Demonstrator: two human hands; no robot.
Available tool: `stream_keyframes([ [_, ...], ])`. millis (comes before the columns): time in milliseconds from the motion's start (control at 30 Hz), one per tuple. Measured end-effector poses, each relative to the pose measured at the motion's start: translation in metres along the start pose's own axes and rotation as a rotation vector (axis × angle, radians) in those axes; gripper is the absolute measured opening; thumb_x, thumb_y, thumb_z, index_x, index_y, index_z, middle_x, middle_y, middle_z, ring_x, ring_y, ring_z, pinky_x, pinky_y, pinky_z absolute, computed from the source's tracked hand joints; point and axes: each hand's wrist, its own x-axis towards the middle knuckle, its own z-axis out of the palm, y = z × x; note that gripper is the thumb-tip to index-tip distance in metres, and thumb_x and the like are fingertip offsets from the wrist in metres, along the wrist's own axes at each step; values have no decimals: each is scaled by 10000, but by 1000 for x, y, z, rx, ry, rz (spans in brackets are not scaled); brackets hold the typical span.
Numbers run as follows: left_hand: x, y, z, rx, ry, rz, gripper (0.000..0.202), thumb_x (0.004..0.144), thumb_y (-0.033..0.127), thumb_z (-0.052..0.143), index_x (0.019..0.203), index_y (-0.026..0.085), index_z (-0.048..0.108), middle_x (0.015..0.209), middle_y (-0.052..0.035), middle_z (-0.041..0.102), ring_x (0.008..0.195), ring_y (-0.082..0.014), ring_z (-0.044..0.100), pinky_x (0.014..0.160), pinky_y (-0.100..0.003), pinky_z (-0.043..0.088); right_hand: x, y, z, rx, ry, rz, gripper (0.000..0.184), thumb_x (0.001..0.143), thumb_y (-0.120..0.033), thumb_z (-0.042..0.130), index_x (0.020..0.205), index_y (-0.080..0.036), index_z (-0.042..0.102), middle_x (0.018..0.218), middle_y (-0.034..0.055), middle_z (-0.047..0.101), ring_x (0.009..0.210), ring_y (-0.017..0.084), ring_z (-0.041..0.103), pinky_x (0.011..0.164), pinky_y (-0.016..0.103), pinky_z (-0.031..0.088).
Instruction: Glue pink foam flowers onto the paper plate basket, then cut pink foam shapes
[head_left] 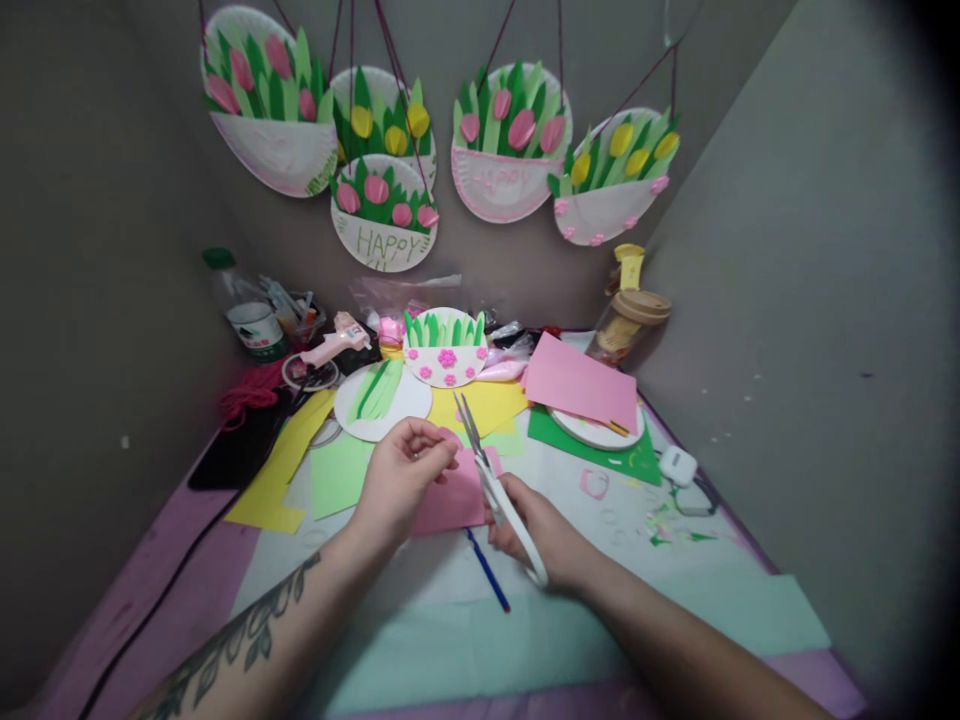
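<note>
White-handled scissors (pixel 501 492) are in my right hand (pixel 536 530), their blades slightly parted and pointing up and away from me. My left hand (pixel 409 465) is closed in a pinch just left of the blades. A small pink paper piece (pixel 449 436) shows at its fingertips, mostly hidden by them. Under both hands lies a pink paper sheet (pixel 450 498). A blue pen (pixel 489 575) rests on the table nearer to me. Beyond my hands stands a small paper-plate basket (pixel 448 362) with green leaves and pink flowers.
Left are a white plate with paper leaves (pixel 349 400), yellow paper (pixel 281 470), a glue gun (pixel 337 340), a bottle (pixel 251 318) and a black phone (pixel 232 455). Right are pink sheets (pixel 581 380), green paper (pixel 551 436), an earbud case (pixel 678 465) and paper scraps (pixel 675 530).
</note>
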Motion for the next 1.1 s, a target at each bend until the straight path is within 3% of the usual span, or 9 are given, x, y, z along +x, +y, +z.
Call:
stream_keyframes([
  [167,-1,2,0,-45,66,10,268,673,245,732,789,191,497,600,51,611,554,-90,565,483,-168,390,-1,1,5,-55,-36,-7,373,707,-440,645,885,-198,424,778,0,550,666,136,519,619,276,427],
  [500,-3,-3,2,-83,76,35,174,667,262,736,786,165,654,595,45,581,556,-69,499,536,-174,400,-1,6,18,-83,-7,52,346,675,-330,660,893,-216,418,789,7,599,695,150,560,610,280,454],
  [800,-5,-8,6,-127,104,-7,187,664,262,722,796,166,632,638,22,613,601,-95,557,535,-185,419,2,13,19,-61,-17,37,407,677,-359,700,937,-209,426,783,-9,595,666,135,553,582,259,446],
  [1100,-9,-6,10,-113,134,-29,192,675,289,703,790,169,605,645,28,611,579,-85,540,546,-184,419,3,14,22,-83,0,10,339,712,-364,665,890,-207,423,788,-6,561,663,130,539,610,271,445],
])
